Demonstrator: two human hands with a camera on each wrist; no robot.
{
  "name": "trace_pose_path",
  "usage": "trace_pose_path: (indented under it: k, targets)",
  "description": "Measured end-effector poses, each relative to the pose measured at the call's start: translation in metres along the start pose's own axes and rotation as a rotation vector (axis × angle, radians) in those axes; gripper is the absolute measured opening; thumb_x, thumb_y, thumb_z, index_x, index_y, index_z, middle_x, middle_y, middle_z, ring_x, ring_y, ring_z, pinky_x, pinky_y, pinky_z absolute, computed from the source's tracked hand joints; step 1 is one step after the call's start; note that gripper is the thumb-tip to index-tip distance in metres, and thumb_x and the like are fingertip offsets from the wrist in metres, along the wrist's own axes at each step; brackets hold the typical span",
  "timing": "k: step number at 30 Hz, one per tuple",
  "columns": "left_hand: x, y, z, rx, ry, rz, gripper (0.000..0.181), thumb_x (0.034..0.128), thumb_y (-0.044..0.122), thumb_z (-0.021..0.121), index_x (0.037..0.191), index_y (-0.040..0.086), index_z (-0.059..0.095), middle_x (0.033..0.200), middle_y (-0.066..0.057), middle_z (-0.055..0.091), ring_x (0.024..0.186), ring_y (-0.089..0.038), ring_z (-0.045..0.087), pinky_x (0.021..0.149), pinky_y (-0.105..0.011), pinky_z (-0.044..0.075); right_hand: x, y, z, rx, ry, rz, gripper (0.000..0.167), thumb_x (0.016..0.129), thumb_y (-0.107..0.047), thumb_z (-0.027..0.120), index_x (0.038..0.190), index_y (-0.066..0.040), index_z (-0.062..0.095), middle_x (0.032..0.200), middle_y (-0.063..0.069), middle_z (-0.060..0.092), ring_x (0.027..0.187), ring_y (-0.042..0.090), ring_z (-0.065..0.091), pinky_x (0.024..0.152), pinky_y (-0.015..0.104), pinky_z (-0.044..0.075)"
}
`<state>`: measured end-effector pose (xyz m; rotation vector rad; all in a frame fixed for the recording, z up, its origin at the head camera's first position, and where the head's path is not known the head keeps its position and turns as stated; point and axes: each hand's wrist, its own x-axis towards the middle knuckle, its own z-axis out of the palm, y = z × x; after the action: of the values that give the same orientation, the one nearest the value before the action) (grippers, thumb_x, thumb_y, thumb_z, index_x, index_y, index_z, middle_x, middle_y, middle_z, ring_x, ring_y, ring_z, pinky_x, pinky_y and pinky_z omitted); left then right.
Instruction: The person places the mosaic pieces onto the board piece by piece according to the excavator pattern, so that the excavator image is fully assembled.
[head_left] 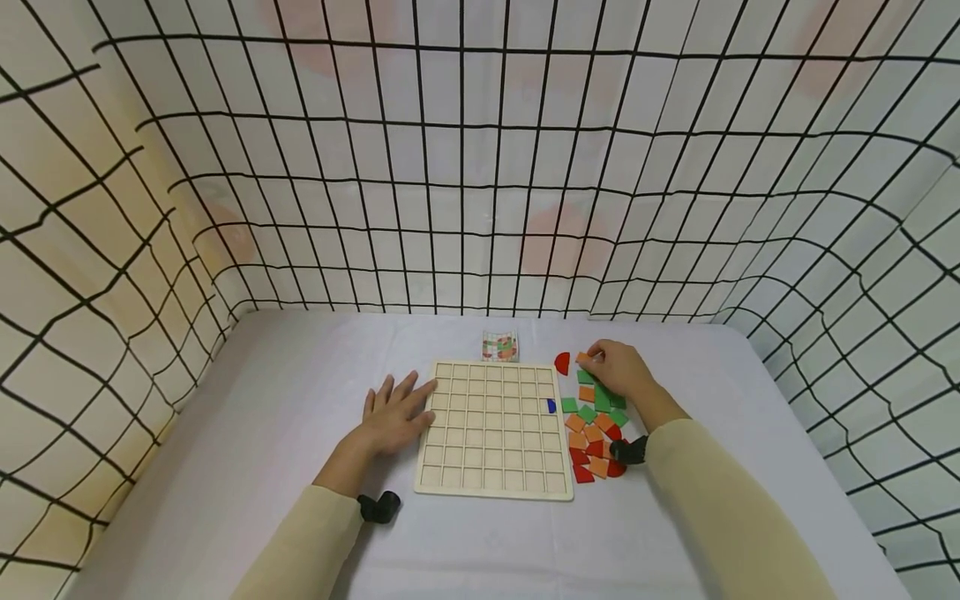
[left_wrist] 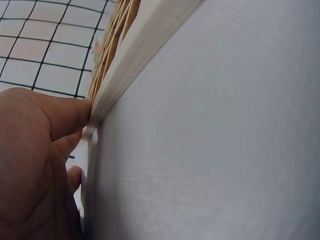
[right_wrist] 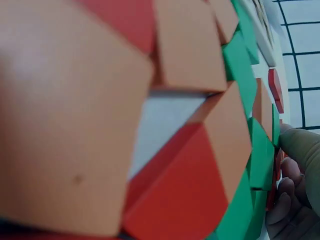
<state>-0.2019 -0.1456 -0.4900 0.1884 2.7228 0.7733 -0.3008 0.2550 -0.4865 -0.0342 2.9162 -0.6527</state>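
Note:
A pale wooden grid board [head_left: 495,429] lies on the white table, with one blue half-round piece [head_left: 551,406] in a cell near its right edge. My left hand [head_left: 393,421] rests with spread fingers against the board's left edge; the left wrist view shows its thumb touching the board's side [left_wrist: 125,70]. At the top of the loose pieces, my right hand [head_left: 618,367] has thumb and fingers at a small orange piece [head_left: 582,357], its fingertips partly hidden. Beside that piece lies a red half-round piece [head_left: 562,363]. In the right wrist view the right hand [right_wrist: 300,185] is at the far right edge.
Green pieces [head_left: 602,398], orange pieces [head_left: 577,440] and red pieces [head_left: 583,473] lie loosely along the board's right side, some overlapping. Behind the board stands a small clear box with a coloured pattern [head_left: 500,346]. A black wire grid [head_left: 480,187] surrounds the table's back and sides.

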Motion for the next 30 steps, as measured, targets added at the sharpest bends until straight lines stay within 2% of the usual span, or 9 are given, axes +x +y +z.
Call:
trace_pose_path:
  k: [7, 13, 24, 30]
  targets:
    - [0.000, 0.001, -0.001, -0.005, 0.002, 0.003, 0.060, 0.1046, 0.042, 0.050, 0.161, 0.030, 0.033, 0.174, -0.006, 0.010, 0.159, -0.042, -0.009, 0.123, -0.064, -0.011, -0.006, -0.001, -0.002, -0.018, 0.017, -0.024, 0.044, 0.100, -0.040, 0.063, 0.124, -0.003, 0.063, 0.098, 0.011, 0.063, 0.090, 0.025, 0.056, 0.077, 0.034, 0.048]
    - [0.001, 0.000, 0.000, 0.000, 0.001, 0.004, 0.060, 0.1048, 0.043, 0.049, 0.161, 0.031, 0.032, 0.174, -0.006, 0.010, 0.159, -0.042, -0.009, 0.123, -0.064, -0.011, -0.019, -0.006, -0.003, -0.013, 0.043, -0.107, 0.041, 0.098, -0.042, 0.067, 0.119, -0.006, 0.066, 0.089, 0.007, 0.062, 0.081, 0.022, 0.055, 0.069, 0.031, 0.044]
    - [0.001, -0.001, 0.001, 0.007, 0.009, 0.007, 0.060, 0.1046, 0.043, 0.049, 0.161, 0.031, 0.032, 0.174, -0.005, 0.011, 0.159, -0.042, -0.008, 0.123, -0.064, -0.009, -0.054, -0.031, -0.004, 0.008, -0.047, -0.166, 0.034, 0.096, -0.037, 0.071, 0.119, -0.011, 0.067, 0.082, 0.003, 0.057, 0.074, 0.017, 0.052, 0.060, 0.029, 0.043]
    - [0.000, -0.002, 0.001, 0.000, 0.009, 0.009, 0.060, 0.1047, 0.043, 0.049, 0.161, 0.031, 0.032, 0.174, -0.005, 0.011, 0.159, -0.041, -0.008, 0.123, -0.063, -0.010, -0.071, -0.036, 0.001, 0.008, -0.085, -0.220, 0.028, 0.094, -0.039, 0.073, 0.112, -0.017, 0.070, 0.079, -0.001, 0.059, 0.070, 0.015, 0.052, 0.060, 0.028, 0.043]
